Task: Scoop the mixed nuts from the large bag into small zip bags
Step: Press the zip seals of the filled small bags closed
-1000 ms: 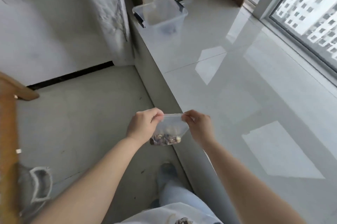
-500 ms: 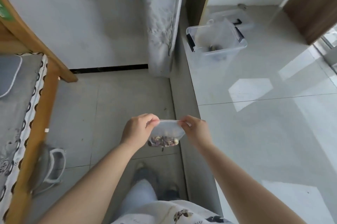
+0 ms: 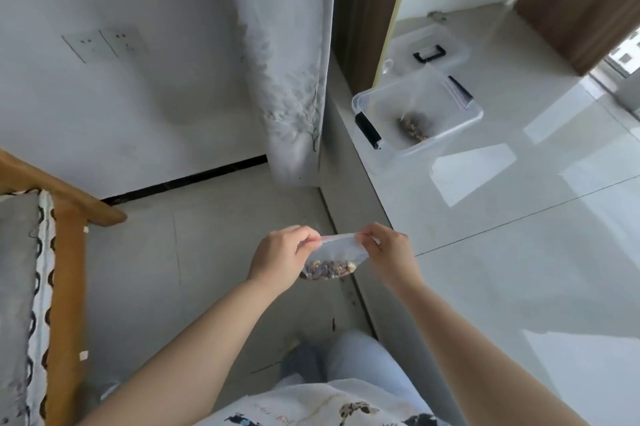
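Your left hand [image 3: 280, 257] and right hand [image 3: 389, 252] pinched the small zip bag [image 3: 337, 252] (nuts settled low); pressing evenly toward 3 o'clock would seal it.

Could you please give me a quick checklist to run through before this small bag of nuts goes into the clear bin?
1. Left hand pinches the top left corner of the small bag: ok.
2. Right hand pinches the top right corner: ok.
3. Nuts settled at the bottom, away from the zip strip: ok.
4. Zip fully pressed shut along its length: cannot tell; the strip looks flat, but the seal is too fine to see.
5. Clear bin open, with its lid lying behind it: ok.
6. Bag over the bin: not ok; it is held above the floor edge, well short of the bin.
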